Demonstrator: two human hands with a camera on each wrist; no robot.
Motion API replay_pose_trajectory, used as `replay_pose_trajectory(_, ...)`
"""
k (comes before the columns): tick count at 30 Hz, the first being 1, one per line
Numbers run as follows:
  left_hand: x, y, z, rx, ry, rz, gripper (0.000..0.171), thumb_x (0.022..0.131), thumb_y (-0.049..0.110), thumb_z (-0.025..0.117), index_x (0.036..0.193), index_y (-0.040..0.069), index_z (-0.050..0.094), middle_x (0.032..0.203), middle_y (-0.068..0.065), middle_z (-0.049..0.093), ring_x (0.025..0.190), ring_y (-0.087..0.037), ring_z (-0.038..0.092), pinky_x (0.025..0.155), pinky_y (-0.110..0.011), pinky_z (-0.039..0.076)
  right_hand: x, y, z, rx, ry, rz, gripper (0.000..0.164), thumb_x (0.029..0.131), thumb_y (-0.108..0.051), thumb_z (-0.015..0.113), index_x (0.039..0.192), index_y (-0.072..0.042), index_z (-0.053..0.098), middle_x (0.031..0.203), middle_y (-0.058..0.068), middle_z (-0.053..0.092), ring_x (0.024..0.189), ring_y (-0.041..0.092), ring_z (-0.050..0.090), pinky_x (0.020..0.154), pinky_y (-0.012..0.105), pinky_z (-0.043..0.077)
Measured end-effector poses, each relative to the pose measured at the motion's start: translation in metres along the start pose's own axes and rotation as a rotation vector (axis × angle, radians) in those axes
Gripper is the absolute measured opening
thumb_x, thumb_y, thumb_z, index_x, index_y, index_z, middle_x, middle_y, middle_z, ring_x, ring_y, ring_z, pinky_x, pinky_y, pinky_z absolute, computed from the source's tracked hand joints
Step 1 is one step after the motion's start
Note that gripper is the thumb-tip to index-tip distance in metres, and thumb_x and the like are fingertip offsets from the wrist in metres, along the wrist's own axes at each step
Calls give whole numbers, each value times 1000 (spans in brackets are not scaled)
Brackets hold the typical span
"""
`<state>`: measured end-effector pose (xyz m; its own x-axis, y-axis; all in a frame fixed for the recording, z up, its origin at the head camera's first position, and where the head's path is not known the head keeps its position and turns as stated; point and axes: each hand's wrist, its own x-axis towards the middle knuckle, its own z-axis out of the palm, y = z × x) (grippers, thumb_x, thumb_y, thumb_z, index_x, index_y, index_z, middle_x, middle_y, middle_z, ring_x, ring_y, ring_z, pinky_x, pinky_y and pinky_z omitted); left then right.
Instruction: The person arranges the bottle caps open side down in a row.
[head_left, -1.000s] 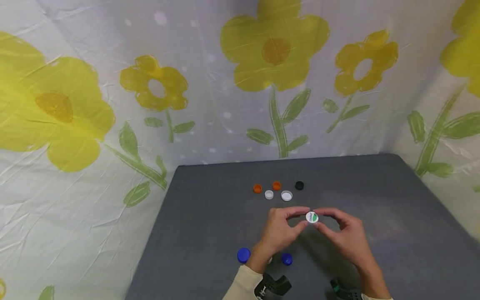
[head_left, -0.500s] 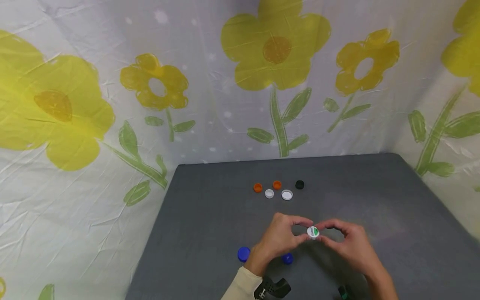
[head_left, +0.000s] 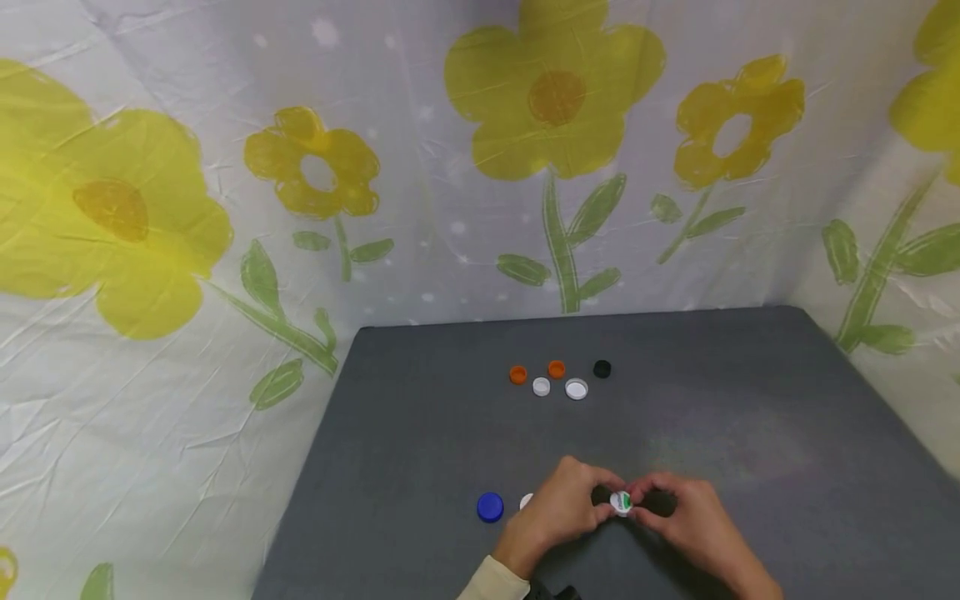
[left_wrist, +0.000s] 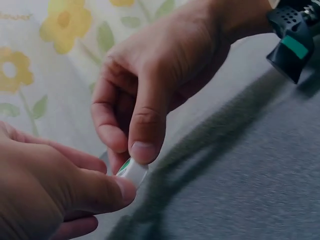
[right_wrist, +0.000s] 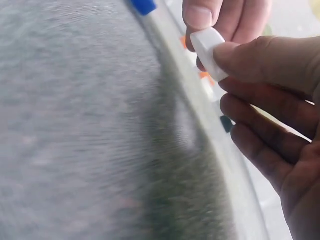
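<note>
A small white bottle cap (head_left: 621,503) with a green print on its top is held low in front, close over the grey table. My left hand (head_left: 561,510) pinches its left side between thumb and fingers. From the other side, my right hand (head_left: 692,518) pinches it too. The left wrist view shows both thumbs on the cap (left_wrist: 133,172), its printed face turned partly away. In the right wrist view the cap (right_wrist: 209,52) appears as plain white, tilted between the two hands. A white cap (head_left: 527,501) is partly hidden behind my left hand, beside a blue cap (head_left: 491,507).
Farther back on the grey table (head_left: 420,417) lie two orange caps (head_left: 518,375), two white caps (head_left: 576,388) and a black cap (head_left: 602,368). A flower-printed cloth (head_left: 427,167) hangs behind the table and along its sides.
Both hands have come down toward the table and nearer to me with the printed cap between them. The smaller blue cap is now hidden behind the left hand.
</note>
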<state>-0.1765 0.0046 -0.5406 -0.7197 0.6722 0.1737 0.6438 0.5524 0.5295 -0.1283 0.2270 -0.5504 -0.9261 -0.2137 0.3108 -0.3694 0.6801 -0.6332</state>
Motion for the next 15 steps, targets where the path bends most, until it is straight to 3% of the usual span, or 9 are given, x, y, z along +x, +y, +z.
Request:
replay_pose_trajectory(6,-4,2,10,98,-2,18,25,87,14,92,111,20,87,99,14,83,77,9,60,73,-6,46,-4,4,7,-15,-13,-19,42,73,-8,101,86,-36,72,95,-23,75,90,-4,69,77,29,60)
replay_pose_trajectory(12,-6,4,19,191,32,57,25,84,14,94,106,23,86,97,16,81,82,9,66,75,-8,50,-6,4,7,-19,-67,-7,39,75,-11,99,84,-34,69,93,-23,70,88,-6,64,76,28,57)
replay_pose_trajectory(15,-7,5,19,189,40,65,24,84,13,93,104,23,85,93,17,79,82,9,66,74,-9,50,-6,4,6,-35,-83,-3,40,75,-14,100,84,-35,68,93,-23,68,87,-5,63,76,28,56)
